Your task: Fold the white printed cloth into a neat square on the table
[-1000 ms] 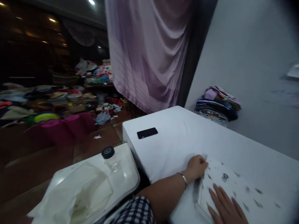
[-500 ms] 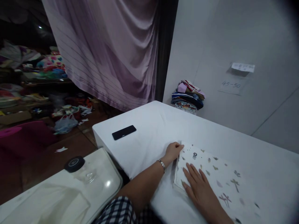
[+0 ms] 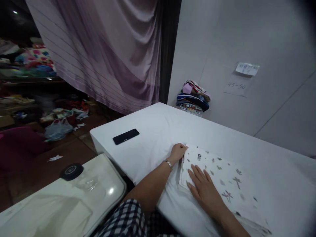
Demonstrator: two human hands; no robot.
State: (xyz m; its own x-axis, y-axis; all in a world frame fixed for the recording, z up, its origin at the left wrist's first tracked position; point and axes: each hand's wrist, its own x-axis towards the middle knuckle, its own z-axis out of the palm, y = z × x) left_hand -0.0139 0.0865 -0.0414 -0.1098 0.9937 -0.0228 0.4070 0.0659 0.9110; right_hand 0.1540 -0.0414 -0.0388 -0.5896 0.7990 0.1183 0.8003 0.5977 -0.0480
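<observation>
A folded stack of white cloth [image 3: 217, 179] printed with small leaf and plant motifs lies on the white-covered table. At its far left corner, my left hand [image 3: 178, 152] has its fingers closed on the edge, and a silver bracelet circles that wrist. My right hand [image 3: 203, 187] rests palm down on top of the cloth, with fingers stretched out and slightly spread. The layered edges show along the near side of the stack. My right forearm hides part of it.
A black phone [image 3: 125, 136] lies at the table's left. Beside the table, a cream surface [image 3: 103, 174] carries a black round object [image 3: 71, 171] and pale fabric [image 3: 49, 214]. Folded textiles [image 3: 192, 98] are stacked by the wall. A purple curtain [image 3: 118, 49] hangs behind.
The view has shifted slightly, so the table and cloth appear further left and a little higher. Both hands keep about the same places on the cloth.
</observation>
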